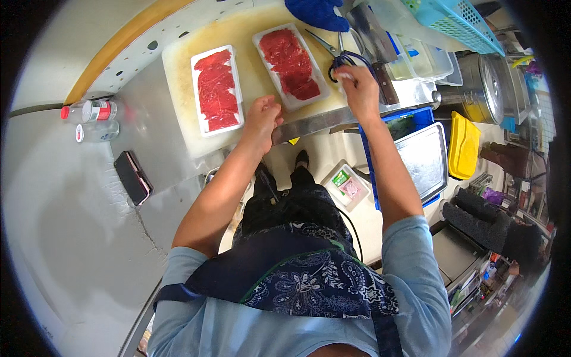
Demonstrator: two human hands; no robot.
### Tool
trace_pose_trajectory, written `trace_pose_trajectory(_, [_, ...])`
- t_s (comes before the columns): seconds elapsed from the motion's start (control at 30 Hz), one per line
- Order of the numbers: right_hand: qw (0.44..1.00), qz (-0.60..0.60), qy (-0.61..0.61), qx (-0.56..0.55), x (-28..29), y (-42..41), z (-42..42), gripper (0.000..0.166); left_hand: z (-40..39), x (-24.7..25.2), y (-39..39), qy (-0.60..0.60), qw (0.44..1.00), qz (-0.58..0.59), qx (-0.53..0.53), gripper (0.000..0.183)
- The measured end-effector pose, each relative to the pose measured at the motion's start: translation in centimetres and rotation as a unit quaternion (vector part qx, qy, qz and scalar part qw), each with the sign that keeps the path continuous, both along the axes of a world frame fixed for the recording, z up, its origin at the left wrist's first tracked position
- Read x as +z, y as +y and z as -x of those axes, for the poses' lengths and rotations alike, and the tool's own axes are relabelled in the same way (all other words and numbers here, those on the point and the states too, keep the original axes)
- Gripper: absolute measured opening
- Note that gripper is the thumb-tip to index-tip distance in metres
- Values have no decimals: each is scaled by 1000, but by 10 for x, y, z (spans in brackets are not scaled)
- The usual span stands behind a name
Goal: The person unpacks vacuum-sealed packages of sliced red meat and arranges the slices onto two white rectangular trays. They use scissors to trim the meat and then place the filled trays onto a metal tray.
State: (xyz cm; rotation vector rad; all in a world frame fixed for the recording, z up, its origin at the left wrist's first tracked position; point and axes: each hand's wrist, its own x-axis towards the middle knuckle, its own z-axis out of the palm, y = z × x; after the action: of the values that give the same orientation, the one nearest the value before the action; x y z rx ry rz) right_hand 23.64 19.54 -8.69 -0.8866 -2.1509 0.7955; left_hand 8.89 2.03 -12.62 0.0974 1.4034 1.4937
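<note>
Two white trays hold flat slices of raw red meat on a yellowed cutting board [178, 85]. My left hand [263, 117] is at the board's near edge, between the left tray [195, 96] and the right tray [292, 103]. Its fingers are curled, and whether anything is inside them is hidden. Right of the trays, my right hand [360, 91] pinches a small white wad [342, 76], too blurred to name surely. Scissors [328, 44] with dark blue handles lie just beyond those fingertips. A cleaver [372, 33] with a wooden handle rests beside them.
A blue cloth or glove [316, 13] lies at the board's far edge. Clear plastic tubs [421, 56] and a light-blue basket [468, 26] stand right. Below are a blue crate [370, 169] and a metal tray [421, 160]. Bottles [98, 129] and a phone [133, 178] lie left. Another person's legs [473, 218] show right.
</note>
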Motion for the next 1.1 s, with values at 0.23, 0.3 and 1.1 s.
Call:
trace_pose_trajectory(0.23, [981,-135,-98,103,-20,65,81,17,-15,0,15,358,915,147,-111,58])
trace_pose_trajectory(0.3, [976,-140,-123,115,-25,70,92,14,-16,6,19,421,878,181,-136,60])
trace_pose_trajectory(1.1, [924,378,42,44,16,-48,-26,6,-28,34,3,358,930,-1,-84,40])
